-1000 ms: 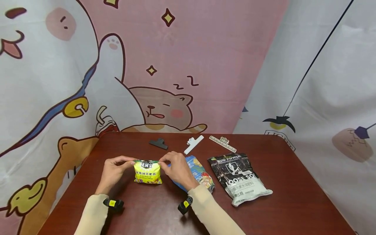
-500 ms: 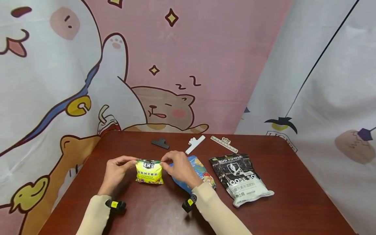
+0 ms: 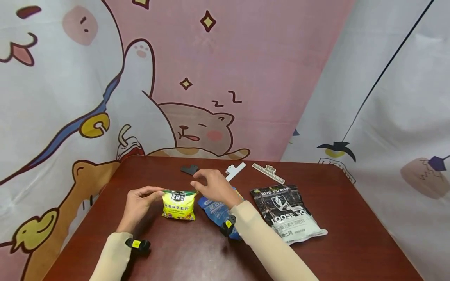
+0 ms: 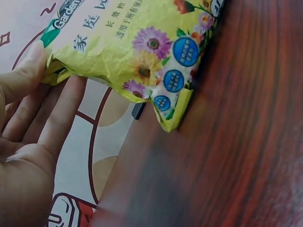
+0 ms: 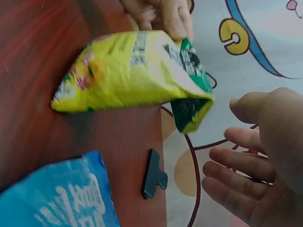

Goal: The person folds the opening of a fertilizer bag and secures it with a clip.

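A small yellow fertilizer bag with a green top stands upright on the table, its top folded over. At its upper left corner my left hand pinches the folded edge between thumb and fingers; the left wrist view shows the bag in that pinch. My right hand is off the bag, raised to its right, fingers apart from it. In the right wrist view the right hand holds nothing, and the fold's free end hangs loose. Beyond it lies a dark bag clip, partly hidden by the right hand.
A blue bag lies under my right forearm. Right of it is a black and white soil bag. Toward the back edge lie a white bag clip and a beige clip. A printed cloth hangs behind the table.
My right hand has let go of the yellow bag's right corner and moved up and away toward the clips. My left hand keeps its pinch on the left corner.
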`<state>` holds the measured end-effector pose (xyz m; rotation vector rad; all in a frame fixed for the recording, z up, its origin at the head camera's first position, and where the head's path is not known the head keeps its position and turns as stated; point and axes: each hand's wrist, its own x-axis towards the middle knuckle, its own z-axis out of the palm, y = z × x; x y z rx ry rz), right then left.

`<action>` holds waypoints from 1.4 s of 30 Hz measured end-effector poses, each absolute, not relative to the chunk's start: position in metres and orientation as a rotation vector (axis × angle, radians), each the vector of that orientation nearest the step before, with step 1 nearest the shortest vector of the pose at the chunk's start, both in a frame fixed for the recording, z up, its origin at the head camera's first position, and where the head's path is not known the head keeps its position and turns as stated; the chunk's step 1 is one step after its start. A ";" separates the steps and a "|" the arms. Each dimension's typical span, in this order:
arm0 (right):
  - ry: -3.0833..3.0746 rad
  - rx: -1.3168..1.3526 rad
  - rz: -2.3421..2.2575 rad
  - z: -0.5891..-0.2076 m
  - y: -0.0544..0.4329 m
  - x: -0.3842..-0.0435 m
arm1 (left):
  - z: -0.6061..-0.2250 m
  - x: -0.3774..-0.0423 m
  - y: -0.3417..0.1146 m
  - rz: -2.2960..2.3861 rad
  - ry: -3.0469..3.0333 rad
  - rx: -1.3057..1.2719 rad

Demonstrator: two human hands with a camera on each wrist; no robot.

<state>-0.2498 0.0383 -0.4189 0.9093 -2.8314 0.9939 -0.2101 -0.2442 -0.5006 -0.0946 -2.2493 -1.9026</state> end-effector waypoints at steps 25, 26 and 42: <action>-3.080 0.913 0.459 -0.428 0.002 -0.331 | -0.503 -0.212 -0.247 -1.930 -2.183 -0.105; -3.094 0.913 0.432 -0.430 0.000 -0.333 | -0.503 -0.211 -0.247 -1.928 -2.184 -0.099; -3.192 0.775 0.363 -0.464 -0.017 -0.374 | -0.503 -0.211 -0.243 -1.939 -2.205 -0.115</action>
